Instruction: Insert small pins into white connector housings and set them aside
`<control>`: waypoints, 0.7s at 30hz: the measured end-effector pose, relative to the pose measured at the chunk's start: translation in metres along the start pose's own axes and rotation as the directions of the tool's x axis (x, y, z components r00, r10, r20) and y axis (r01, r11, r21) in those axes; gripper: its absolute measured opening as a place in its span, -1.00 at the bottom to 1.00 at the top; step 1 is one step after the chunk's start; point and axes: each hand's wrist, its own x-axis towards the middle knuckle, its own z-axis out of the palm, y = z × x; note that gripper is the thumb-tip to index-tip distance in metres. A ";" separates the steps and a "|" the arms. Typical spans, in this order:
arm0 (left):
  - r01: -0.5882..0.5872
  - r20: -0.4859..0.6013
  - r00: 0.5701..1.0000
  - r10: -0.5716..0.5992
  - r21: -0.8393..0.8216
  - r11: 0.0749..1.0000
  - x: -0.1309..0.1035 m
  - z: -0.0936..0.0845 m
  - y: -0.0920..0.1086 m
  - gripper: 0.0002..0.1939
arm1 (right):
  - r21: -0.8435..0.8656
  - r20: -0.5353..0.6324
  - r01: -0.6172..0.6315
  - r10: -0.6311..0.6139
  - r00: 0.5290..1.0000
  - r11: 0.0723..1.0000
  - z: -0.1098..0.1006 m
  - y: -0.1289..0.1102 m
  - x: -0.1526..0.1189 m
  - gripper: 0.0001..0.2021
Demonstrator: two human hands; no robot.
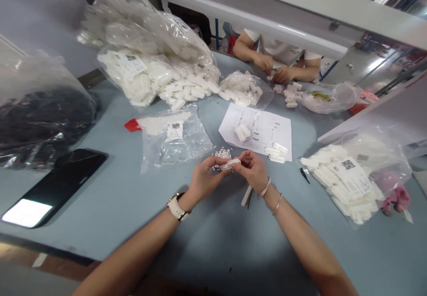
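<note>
Both hands meet over the blue table around a small white plastic housing (230,165). My left hand (207,174) is closed on its left end, thumb and fingers pinching it. At the other end, my right hand (252,170) grips it with thumb and fingertips; whether a tiny part is also between those fingers is hidden. Just beyond lies a pile of tiny white pieces (223,153). A white stick-like tool (246,195) lies beside my right wrist. Several white housings (276,152) rest on a printed paper sheet (230,127), near a white block-like part (242,133).
A clear bag of white powder-like small pieces (173,140) lies left of centre. Large bags of white parts (143,78) stand behind; another bag (350,185) is at right. A black phone (56,185) and a dark-filled bag (40,114) are left. A co-worker's hands (273,69) work opposite.
</note>
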 end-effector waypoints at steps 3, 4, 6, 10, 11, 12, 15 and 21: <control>0.005 0.000 1.000 -0.005 0.008 1.000 0.000 0.000 -0.001 -0.78 | -0.027 -0.010 0.004 -0.005 1.000 1.000 0.001 0.000 -0.001 -0.66; -0.001 -0.002 1.000 0.001 0.011 1.000 0.000 0.000 -0.001 -0.79 | -0.034 -0.011 0.005 -0.006 1.000 0.999 0.002 0.000 -0.001 -0.66; -0.037 -0.007 0.999 0.037 0.024 0.999 0.000 0.000 -0.001 -0.81 | -0.041 -0.005 0.000 0.000 1.000 0.999 0.004 0.000 -0.002 -0.66; -0.139 0.003 0.990 0.139 0.047 0.989 -0.001 0.000 -0.001 -0.90 | -0.061 -0.027 -0.012 0.011 1.000 0.998 0.007 0.001 -0.003 -0.62; -0.147 0.010 0.989 0.147 0.048 0.988 -0.001 0.001 -0.001 -0.91 | -0.063 -0.036 -0.015 0.013 0.999 0.998 0.007 0.001 -0.003 -0.62; -0.149 0.014 0.989 0.149 0.050 0.988 -0.001 0.001 -0.002 -0.91 | -0.063 -0.045 -0.018 0.016 0.999 0.998 0.007 0.002 -0.003 -0.62; -0.146 0.037 0.989 0.145 0.055 0.988 -0.001 0.001 -0.002 -0.89 | -0.071 -0.075 -0.018 0.012 0.997 0.997 0.008 0.005 -0.004 -0.60; -0.154 0.048 0.988 0.150 0.081 0.985 -0.001 0.002 -0.003 -0.90 | -0.205 -0.091 -0.010 -0.009 0.996 0.979 0.008 0.010 -0.003 -0.62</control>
